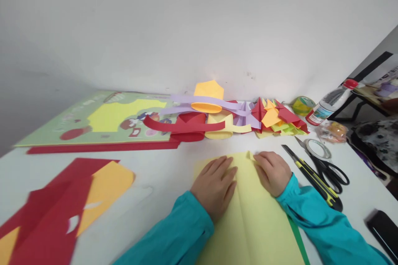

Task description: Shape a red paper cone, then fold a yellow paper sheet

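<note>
A large sheet of yellow paper [251,223] with a crease down its middle lies before me, with a green edge [297,238] showing under its right side. My left hand [216,184] rests on the sheet's upper left part, its fingers stretched out and lying flat. At the far edge, my right hand [273,172] pinches the yellow paper's corner, which is folded up a little. Part of the sheet is covered by my hands and sleeves.
Red and orange paper pieces [56,203] lie at the left. Paper rings [188,126], folded paper shapes [273,116] and a green printed board [71,109] line the wall. A utility knife [314,180], scissors [329,172], tape roll [317,148] and bottle [329,103] are right.
</note>
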{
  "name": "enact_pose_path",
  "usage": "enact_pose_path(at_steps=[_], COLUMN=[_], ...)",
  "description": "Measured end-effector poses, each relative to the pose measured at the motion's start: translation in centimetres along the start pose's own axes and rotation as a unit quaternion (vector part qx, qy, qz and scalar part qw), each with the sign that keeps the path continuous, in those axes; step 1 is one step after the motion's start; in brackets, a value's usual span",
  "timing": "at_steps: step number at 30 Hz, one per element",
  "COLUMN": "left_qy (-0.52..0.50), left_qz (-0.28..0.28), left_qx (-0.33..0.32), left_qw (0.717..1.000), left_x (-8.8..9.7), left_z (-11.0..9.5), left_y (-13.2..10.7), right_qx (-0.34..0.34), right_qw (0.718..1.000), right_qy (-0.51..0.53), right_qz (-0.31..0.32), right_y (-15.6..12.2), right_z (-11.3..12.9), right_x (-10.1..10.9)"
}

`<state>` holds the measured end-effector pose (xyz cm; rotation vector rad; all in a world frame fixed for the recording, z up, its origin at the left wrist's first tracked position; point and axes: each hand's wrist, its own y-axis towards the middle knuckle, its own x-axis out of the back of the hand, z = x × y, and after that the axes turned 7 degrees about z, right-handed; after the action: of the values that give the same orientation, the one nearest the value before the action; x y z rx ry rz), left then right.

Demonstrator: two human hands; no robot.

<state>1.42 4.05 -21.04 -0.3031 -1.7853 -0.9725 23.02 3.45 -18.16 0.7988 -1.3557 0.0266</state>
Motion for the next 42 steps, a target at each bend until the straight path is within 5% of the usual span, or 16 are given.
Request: enact_pose_path(at_steps=[6,14,42], left_qy=[0.01,0.021,0.004], left_qz=[0.003,0.015,0.053], left_qx=[-0.008,-0.006,-0.042], left_qw=[1.0,1.0,0.998], left_x=[0.0,0.5,0.2], left_z=[-0.1,-0.2,0.2], left_y=[0.0,0.3,0.0], right_qx=[0.167,0.259,0.264], right_qw=[0.986,0.966,0.959], right_qy=[-0.019,0.006,0.099], right_qz=[-0.015,0.02,0.004], right_y=[0.2,0.3,0.2], right_z=[0.4,1.1,1.7], right_x=[0.4,0.7,0.8])
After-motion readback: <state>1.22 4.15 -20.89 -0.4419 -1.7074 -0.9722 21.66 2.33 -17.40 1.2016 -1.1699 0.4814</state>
